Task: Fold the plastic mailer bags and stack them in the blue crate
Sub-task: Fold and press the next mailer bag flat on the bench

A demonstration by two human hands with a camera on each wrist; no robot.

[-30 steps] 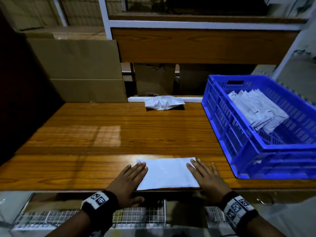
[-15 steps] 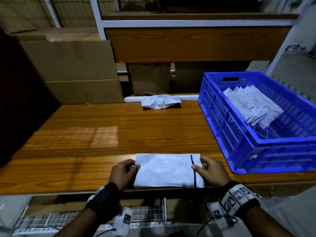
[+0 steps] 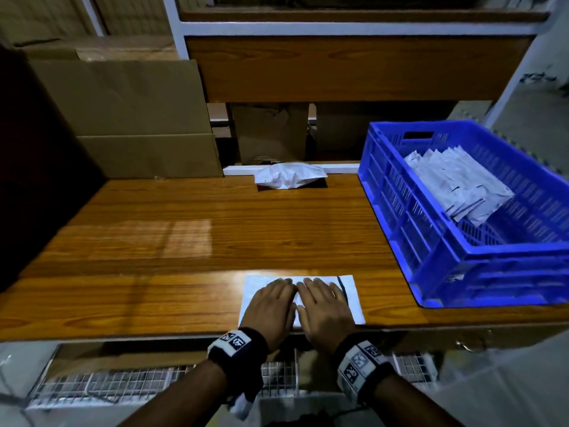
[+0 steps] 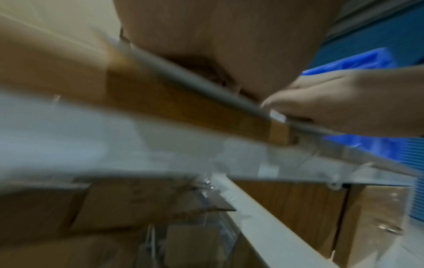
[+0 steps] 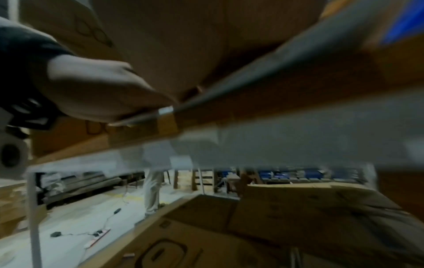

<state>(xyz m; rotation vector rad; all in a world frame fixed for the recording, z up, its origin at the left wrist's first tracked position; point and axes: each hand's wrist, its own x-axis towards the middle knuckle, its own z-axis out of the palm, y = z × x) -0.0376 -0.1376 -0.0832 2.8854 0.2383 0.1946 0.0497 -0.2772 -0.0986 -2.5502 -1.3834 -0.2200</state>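
Observation:
A white mailer bag (image 3: 353, 303) with a dark strip near its right end lies flat at the near edge of the wooden table (image 3: 184, 241). Both hands lie side by side on its middle, palms down. My left hand (image 3: 272, 303) and right hand (image 3: 320, 303) press it with straight fingers. The blue crate (image 3: 492, 257) stands at the right and holds several folded white bags (image 3: 458, 186). A crumpled white bag (image 3: 289, 177) sits at the table's far edge. Both wrist views are blurred; the left wrist view shows the right hand (image 4: 344, 103) at the table's edge, the right wrist view the left hand (image 5: 96, 88).
Cardboard boxes (image 3: 129, 118) stand at the back left behind the table. A wooden shelf panel (image 3: 354, 66) on a white frame rises behind the far edge. A wire mesh rack (image 3: 107, 386) sits below the table's near edge.
The hands held the bag's left and right ends half a second ago. They have come together onto its middle and now press it flat.

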